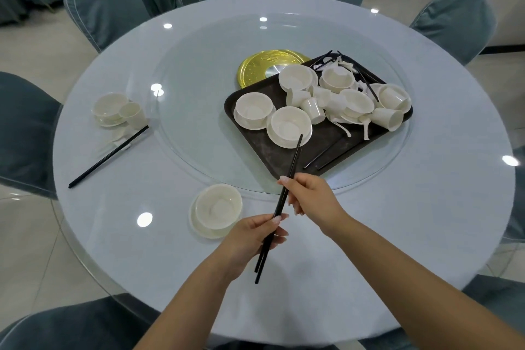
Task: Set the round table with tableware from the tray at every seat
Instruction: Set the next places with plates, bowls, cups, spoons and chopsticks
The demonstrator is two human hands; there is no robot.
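— Round table in pale blue cloth under glass, ringed by teal-covered chairs. What is held?

— One pair of long black chopsticks, pinched low by the left hand and higher by the right hand, tips raised over the dark rectangular tray.

— And the tray?

— Cream bowls, cups and spoons are heaped on it. A cream bowl on its saucer is set just beside the left hand; one place setting is laid at far left.

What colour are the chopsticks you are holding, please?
Black chopsticks, clearest in the head view.
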